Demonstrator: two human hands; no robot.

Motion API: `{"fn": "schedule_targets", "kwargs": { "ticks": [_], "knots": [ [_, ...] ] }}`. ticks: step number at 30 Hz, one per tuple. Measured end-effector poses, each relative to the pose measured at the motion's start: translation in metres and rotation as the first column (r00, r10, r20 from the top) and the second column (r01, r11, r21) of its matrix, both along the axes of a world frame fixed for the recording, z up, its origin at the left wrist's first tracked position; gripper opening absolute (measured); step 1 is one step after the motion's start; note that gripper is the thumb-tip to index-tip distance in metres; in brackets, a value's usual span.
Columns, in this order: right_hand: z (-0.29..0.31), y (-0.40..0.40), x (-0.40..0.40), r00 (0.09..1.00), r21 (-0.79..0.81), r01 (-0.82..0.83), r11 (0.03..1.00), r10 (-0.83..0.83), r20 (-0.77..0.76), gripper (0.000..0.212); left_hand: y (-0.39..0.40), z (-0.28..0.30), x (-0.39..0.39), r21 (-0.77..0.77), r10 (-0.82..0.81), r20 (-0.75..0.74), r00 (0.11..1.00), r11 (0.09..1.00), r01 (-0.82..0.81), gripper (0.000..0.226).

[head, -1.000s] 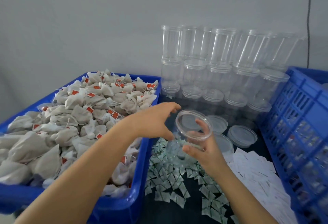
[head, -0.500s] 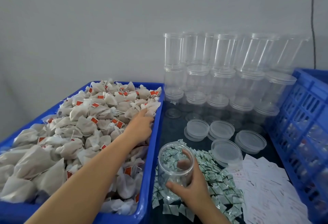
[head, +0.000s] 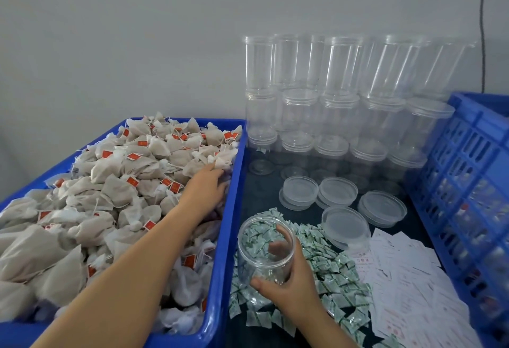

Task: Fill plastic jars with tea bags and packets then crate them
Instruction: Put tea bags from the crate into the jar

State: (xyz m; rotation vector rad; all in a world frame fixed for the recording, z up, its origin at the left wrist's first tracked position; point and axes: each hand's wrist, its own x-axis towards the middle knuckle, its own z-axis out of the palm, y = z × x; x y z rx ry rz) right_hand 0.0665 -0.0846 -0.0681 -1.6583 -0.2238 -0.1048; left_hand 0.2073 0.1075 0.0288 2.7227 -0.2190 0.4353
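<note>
Jar: clear plastic, round, without lid, upright on the dark table, just right of the blue bin and at the left edge of the packets.
Right hand: wraps around the jar from the near side; thumb on the front wall, fingers seen through the clear plastic at the far side.
Left hand: reaches into the bin, fingers bent down onto the tea bags at the far right side; I cannot tell if it already pinches one.
Tea bags: soft beige pouches of fine mesh with white strings and small red tags, heaped high in the bin.
Packets: small flat squares, white and green, in a loose pile around the jar.
Slips: thin white paper with red print, spread right of the packets.
Lids: round, frosted plastic, lying flat behind the packets.
Empty jars: stacked in rows against the wall.
Crate: blue plastic with grid walls, at the right.
</note>
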Motion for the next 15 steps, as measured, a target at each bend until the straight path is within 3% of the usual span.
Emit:
{"fn": "schedule_targets", "kwargs": {
  "ticks": [5, 8, 12, 15],
  "knots": [
    [0.000, 0.000, -0.001, 1.000, 0.015, -0.006, 1.000, 0.006, -0.006, 0.095, 0.004, 0.016, -0.007, -0.142, 0.112, 0.145, 0.983, 0.986, -0.091, 0.019],
    [0.000, 0.000, -0.001, 1.000, 0.007, -0.004, 1.000, 0.004, -0.017, 0.094, 0.007, 0.032, -0.014, -0.260, 0.104, 0.177, 0.979, 0.964, -0.055, 0.007],
    [-0.001, 0.000, 0.000, 1.000, 0.002, -0.010, 1.000, 0.010, -0.020, 0.094, 0.005, 0.058, -0.033, -0.446, 0.052, 0.194, 0.980, 0.894, 0.041, 0.022],
    [-0.003, 0.000, 0.000, 1.000, -0.015, 0.010, 1.000, -0.010, -0.010, 0.093, -0.001, 0.081, -0.053, -0.540, -0.087, 0.150, 0.985, 0.827, 0.155, 0.040]
  ]
}}
